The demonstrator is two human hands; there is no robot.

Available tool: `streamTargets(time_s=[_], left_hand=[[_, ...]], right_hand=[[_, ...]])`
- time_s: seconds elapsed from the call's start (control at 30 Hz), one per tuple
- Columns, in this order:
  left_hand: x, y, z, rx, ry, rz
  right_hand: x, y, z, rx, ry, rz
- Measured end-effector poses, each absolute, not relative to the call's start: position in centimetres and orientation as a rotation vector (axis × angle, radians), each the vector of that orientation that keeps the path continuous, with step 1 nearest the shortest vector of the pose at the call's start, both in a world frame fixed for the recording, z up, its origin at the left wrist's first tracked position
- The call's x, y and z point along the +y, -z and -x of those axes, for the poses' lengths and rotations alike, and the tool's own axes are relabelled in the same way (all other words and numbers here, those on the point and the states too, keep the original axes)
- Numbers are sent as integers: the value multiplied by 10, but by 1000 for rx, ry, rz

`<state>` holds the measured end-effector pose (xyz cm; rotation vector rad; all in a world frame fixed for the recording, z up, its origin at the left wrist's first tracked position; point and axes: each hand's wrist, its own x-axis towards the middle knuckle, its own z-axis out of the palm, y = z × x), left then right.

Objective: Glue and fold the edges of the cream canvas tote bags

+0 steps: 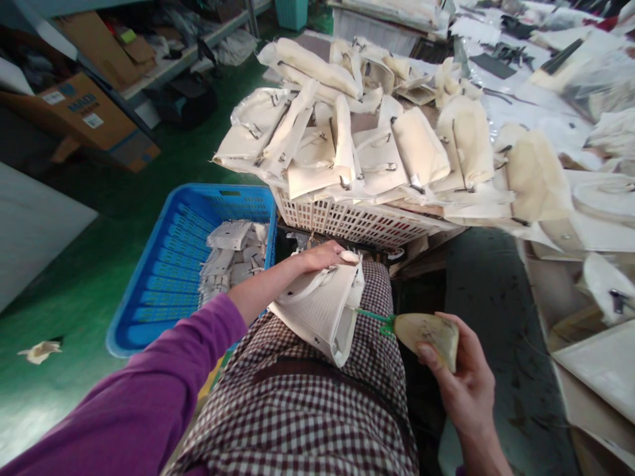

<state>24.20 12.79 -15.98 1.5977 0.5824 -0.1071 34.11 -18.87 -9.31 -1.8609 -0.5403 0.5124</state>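
A cream handbag (317,307) with a textured surface and a looped handle rests tilted on my lap. My left hand (322,256) is closed over its far upper edge; the fingertips are partly hidden. To the right, clear of the bag, my right hand (459,370) grips a yellowish, rounded wedge-shaped block (426,334) between thumb and fingers. A green cord (380,317) is tied at the block's narrow end and stretches left to the bag's side. Whether the cord is fixed to the bag, I cannot tell.
Left of my lap stands a blue plastic basket (149,277) with pale pieces inside. Ahead, many cream bags (372,158) are heaped over a white crate (347,221). A dark bench surface (489,317) lies right, and a cardboard box (84,112) sits far left.
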Motion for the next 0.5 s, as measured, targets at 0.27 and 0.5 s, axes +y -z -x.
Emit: streamTargets(time_s=[0.27,0.5], left_hand=[[130,162,-243,587,103,-1643],[130,162,-244,601,94,-1681]], right_hand=[[-188,87,-346,-639,-565,1869],[-188,84,-352,-735,-615,1873]])
